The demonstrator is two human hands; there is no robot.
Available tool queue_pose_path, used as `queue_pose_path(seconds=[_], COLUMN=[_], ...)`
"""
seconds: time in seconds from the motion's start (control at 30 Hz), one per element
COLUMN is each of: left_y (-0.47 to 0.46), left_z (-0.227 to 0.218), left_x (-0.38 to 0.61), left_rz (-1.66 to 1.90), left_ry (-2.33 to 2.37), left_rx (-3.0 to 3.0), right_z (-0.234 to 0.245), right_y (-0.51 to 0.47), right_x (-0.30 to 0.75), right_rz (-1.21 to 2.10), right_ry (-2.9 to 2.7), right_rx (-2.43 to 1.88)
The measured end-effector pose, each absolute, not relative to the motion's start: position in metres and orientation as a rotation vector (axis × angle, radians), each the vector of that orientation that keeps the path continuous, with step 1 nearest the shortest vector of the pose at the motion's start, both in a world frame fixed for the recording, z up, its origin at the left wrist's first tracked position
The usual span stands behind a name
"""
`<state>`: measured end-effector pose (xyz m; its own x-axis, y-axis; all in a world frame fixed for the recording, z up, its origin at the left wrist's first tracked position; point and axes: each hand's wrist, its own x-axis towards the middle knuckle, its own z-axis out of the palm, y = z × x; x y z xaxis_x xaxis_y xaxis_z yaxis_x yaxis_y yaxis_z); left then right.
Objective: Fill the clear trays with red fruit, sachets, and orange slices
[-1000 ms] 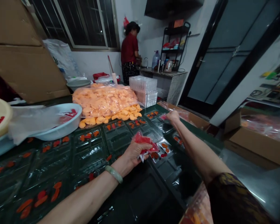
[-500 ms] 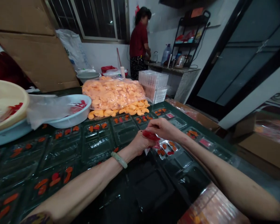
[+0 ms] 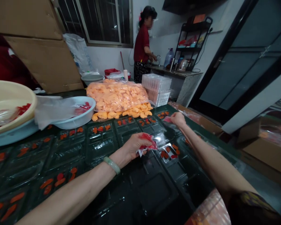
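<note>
My left hand [image 3: 133, 146] is closed around a bunch of small red packets [image 3: 149, 142], held just above the dark trays. My right hand [image 3: 178, 119] reaches far out and pinches one pink-red packet [image 3: 168, 119] over a tray compartment at the far right. Rows of dark compartment trays [image 3: 100, 147] cover the table, many with orange and red pieces in their small slots. One clear tray [image 3: 170, 152] with red and orange pieces lies just right of my left hand.
A big bag of orange slices [image 3: 115, 96] lies behind the trays, loose slices spilling in front. A pale blue basin [image 3: 78, 117] and a cream basin [image 3: 12, 107] stand at left. Clear tray stacks [image 3: 156, 89] sit beyond. A person in red [image 3: 142, 47] stands at a back counter.
My right hand left the bunch in my left hand and stretched out to the far right trays with one packet. The view shifted slightly.
</note>
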<state>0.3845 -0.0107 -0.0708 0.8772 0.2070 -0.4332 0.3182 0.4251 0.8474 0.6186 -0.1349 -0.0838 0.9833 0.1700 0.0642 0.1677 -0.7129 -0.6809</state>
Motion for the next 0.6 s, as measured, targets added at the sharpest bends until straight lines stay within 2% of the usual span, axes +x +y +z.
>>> queue_pose_path(seconds=[0.17,0.33,0.5,0.6], left_y=[-0.005,-0.003,-0.01,-0.008], left_z=[-0.07,-0.072,-0.076,-0.076], left_x=[0.378,0.371,0.358,0.345], left_rz=[0.011,0.051,-0.028,-0.132], left_ry=[0.571,0.551,0.395,0.449], left_rx=[1.109,1.099,1.147,1.173], right_z=[-0.072,-0.052,-0.054,-0.055], right_y=[-0.124,-0.124,-0.131,-0.14], right_x=[0.58,0.491,0.432,0.438], right_rz=[-0.082,0.314,0.041,0.055], right_ry=[-0.34,-1.084,-1.404,-1.345], right_rx=[-2.435,-1.833,-1.84,-1.822])
